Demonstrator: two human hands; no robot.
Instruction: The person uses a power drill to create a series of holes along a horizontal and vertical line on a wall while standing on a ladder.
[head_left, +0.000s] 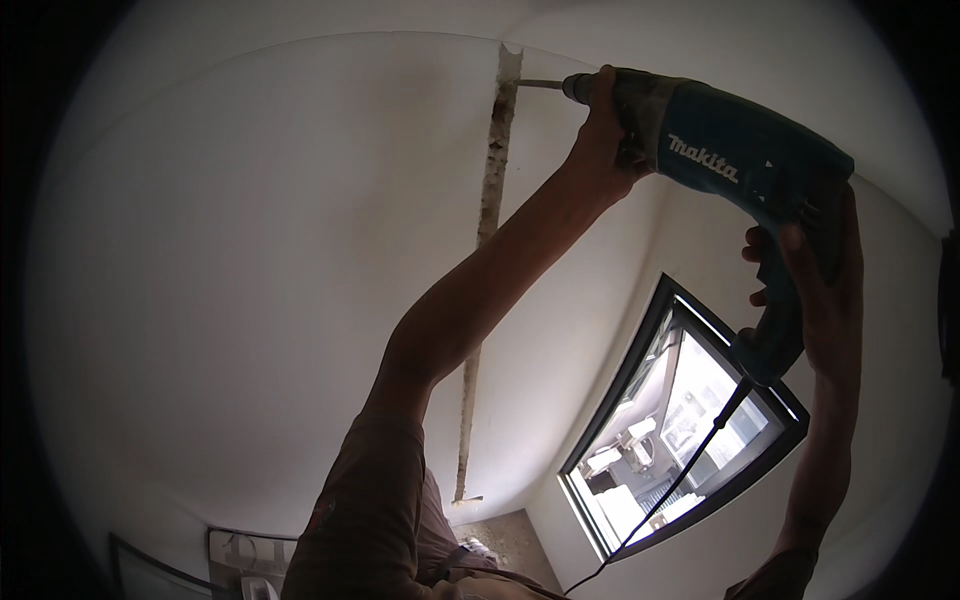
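Note:
A teal and black rotary hammer drill [740,140] is raised high at the upper right, lying nearly level. My left hand [603,135] wraps round its front end, just behind the chuck [577,88]. My right hand [828,265] is closed on the rear handle [785,310], its fingers curled round the trigger side. From the chuck a thin metal bit [540,84] points left. Its tip meets the right edge of a rough groove [497,150] cut into the white wall; whether it goes in, I cannot tell. My left forearm hides part of the groove.
The groove runs down the wall [270,250] from near the ceiling. A black-framed window [690,400] is on the right. The drill's black cord [690,465] hangs across it. Below are a strip of floor [520,545] and framed panels [160,575] at lower left.

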